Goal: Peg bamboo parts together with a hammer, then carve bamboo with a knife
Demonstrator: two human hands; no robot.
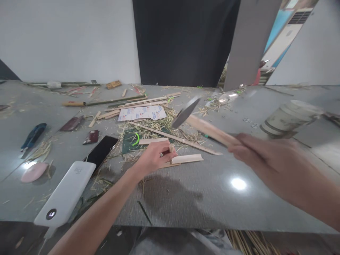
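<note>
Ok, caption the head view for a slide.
Right hand holds a hammer aloft; left hand sits among pale strips on the littered table.

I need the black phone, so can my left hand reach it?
Probably, once free: the left hand holds a small pale piece, but the black phone lies nearby, only its near end hidden by the white power bank.
</note>
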